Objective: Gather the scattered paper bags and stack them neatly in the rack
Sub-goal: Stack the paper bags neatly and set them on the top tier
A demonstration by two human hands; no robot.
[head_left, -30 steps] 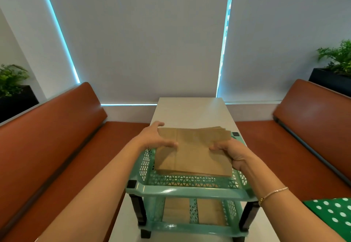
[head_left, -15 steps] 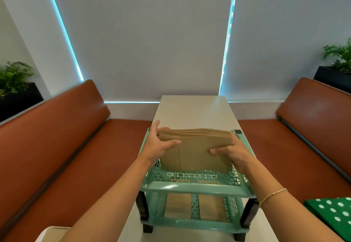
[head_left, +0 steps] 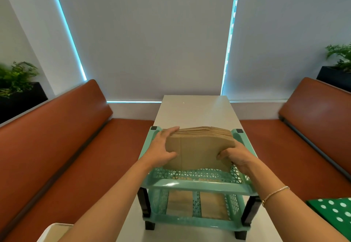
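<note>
A stack of brown paper bags (head_left: 197, 150) stands on edge in the top tier of a mint-green two-tier plastic rack (head_left: 195, 185) on the table. My left hand (head_left: 161, 150) grips the stack's left side, thumb in front and fingers over the top edge. My right hand (head_left: 235, 156) grips its right side, thumb on the front face. More brown bags (head_left: 210, 205) lie flat on the rack's lower tier, partly hidden by the frame.
The rack stands on a narrow pale table (head_left: 193, 112) between two orange-brown benches (head_left: 57, 146) (head_left: 313, 127). A green dotted item (head_left: 334, 213) lies on the right bench. Potted plants (head_left: 15, 82) sit behind both benches.
The stack, lying tilted on the top tier a second ago, has been raised upright onto its lower edge between both hands, and its sheets are now squared together.
</note>
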